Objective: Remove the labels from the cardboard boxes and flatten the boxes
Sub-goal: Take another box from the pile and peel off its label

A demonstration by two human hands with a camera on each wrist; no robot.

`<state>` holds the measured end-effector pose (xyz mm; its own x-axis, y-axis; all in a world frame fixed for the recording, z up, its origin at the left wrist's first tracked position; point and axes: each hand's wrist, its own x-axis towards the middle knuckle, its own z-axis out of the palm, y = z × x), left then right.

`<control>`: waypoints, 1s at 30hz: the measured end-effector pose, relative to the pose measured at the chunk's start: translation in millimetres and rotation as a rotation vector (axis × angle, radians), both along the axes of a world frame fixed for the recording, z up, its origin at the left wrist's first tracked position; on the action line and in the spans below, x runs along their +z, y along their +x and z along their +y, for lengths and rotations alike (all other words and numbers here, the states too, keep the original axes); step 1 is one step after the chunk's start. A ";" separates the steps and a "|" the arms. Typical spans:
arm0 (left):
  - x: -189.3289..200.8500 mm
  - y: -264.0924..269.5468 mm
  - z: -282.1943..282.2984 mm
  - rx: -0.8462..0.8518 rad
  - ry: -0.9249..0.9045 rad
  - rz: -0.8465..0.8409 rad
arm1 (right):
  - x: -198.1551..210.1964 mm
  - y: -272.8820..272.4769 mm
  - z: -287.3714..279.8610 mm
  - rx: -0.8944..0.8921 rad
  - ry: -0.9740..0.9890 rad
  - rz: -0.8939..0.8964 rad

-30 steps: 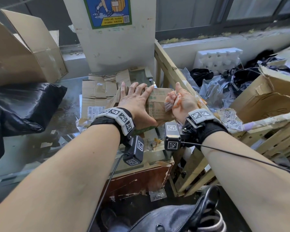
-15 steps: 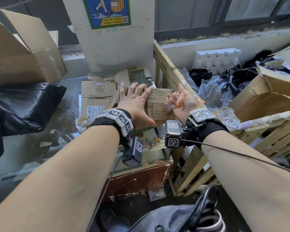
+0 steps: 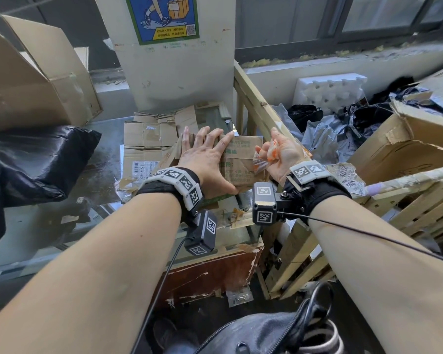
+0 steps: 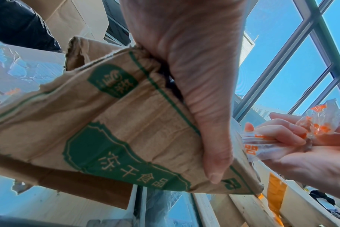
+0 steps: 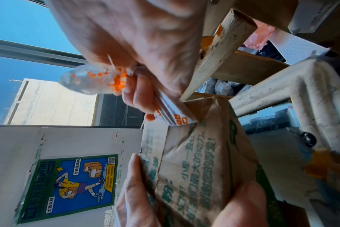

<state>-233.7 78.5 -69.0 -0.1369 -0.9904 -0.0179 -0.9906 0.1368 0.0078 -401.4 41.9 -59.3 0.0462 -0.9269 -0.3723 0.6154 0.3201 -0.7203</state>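
The left hand (image 3: 210, 159) lies over a worn cardboard box (image 3: 243, 164) with green print, fingers straight across the top and thumb hooked round the near edge, pinning it on the glass table (image 3: 62, 226). The right hand (image 3: 279, 152) is closed round a crumpled strip of clear tape (image 3: 262, 155) with orange print; its lower end runs to the box's right edge, so the peeling looks unfinished. The box looks crushed but not fully flat, so judging by this, taking the strip off and pressing the box down remain. Behind it on the table lies a flattened box (image 3: 149, 144) with a white label (image 3: 142, 167) on it, which suggests 1 label is left to strip. A larger box (image 3: 36, 80) stands unflattened at the far left above a black bag (image 3: 36, 159). To the right, a wooden crate (image 3: 261, 111) holds plastic scraps and torn cardboard. A poster (image 3: 164, 16) hangs on the pillar, with windows behind.
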 end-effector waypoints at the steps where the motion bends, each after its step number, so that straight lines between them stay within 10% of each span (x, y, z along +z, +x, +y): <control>1: -0.2 0.1 -0.1 -0.002 0.002 0.000 | 0.9 -0.4 0.2 0.010 0.005 0.028; 30: -2.1 -1.0 4.8 -0.017 0.001 -0.031 | 21.2 -10.9 -1.4 0.225 0.005 0.456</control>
